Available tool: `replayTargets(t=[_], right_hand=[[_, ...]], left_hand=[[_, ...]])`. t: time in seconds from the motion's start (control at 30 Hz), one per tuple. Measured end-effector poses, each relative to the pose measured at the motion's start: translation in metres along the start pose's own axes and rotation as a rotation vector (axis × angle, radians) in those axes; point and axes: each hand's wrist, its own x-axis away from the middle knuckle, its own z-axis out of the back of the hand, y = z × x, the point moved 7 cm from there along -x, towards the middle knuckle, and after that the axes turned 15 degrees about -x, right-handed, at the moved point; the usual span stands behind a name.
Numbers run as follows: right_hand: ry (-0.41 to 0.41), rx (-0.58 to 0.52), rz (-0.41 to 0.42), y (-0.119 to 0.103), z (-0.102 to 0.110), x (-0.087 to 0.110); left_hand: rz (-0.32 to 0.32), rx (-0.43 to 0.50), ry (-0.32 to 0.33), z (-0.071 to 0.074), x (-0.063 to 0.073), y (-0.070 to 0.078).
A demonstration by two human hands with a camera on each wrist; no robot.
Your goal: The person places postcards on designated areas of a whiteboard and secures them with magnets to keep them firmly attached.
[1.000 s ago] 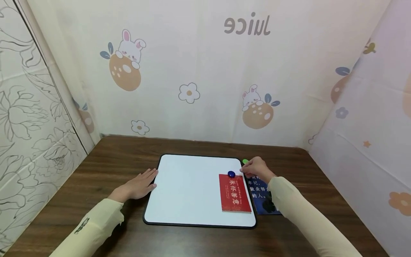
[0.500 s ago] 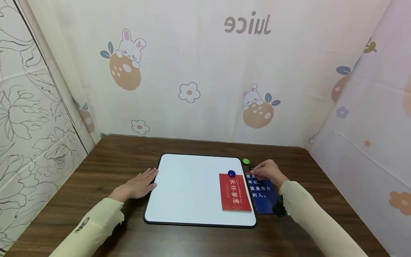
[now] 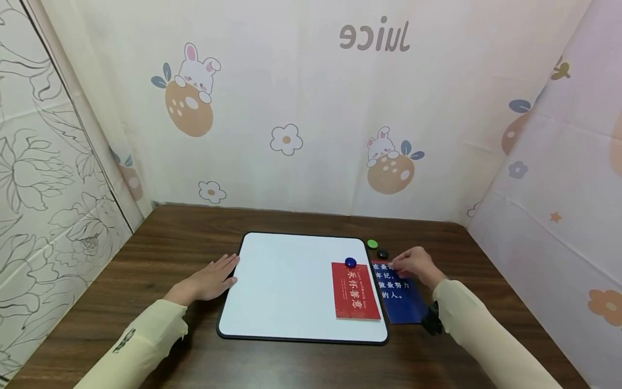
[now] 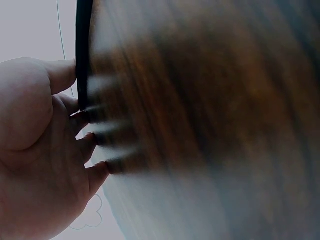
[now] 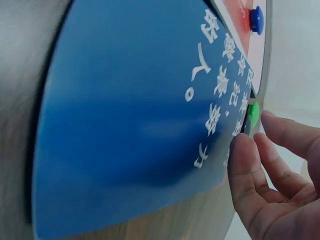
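Observation:
A whiteboard (image 3: pixel 286 286) with a black frame lies on the table. My left hand (image 3: pixel 206 281) rests at its left edge, fingers extended; the left wrist view shows the fingertips and thumb at the black rim (image 4: pixel 82 55). On the board's right side lies a red card (image 3: pixel 356 294) with a dark blue magnet (image 3: pixel 350 262) at its top edge. Beside the board is a blue card (image 3: pixel 405 308) with white characters. My right hand (image 3: pixel 415 265) hovers over or touches its upper part, contact unclear. In the right wrist view its thumb (image 5: pixel 245 160) and fingers stand apart, holding nothing visible.
A green magnet (image 3: pixel 372 244) and a black magnet (image 3: pixel 383 254) lie on the table (image 3: pixel 301 367) just above the blue card. A printed curtain (image 3: pixel 311 108) hangs behind the table, with more printed cloth at both sides.
My right hand has moved right and slightly nearer, from the board's upper right edge to the blue card, uncovering the green and black magnets. The left hand has stayed put.

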Motion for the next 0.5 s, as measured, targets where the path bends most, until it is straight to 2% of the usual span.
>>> replayTargets(t=[0.27,0.5], right_hand=[[0.005,0.029,0.006,0.007,0.013,0.005],[0.032,0.042,-0.037,0.02,0.02,0.006]], left_hand=[[0.002,0.0,0.003,0.002,0.001,0.002],[0.001,0.002,-0.004,0.002,0.001,0.002]])
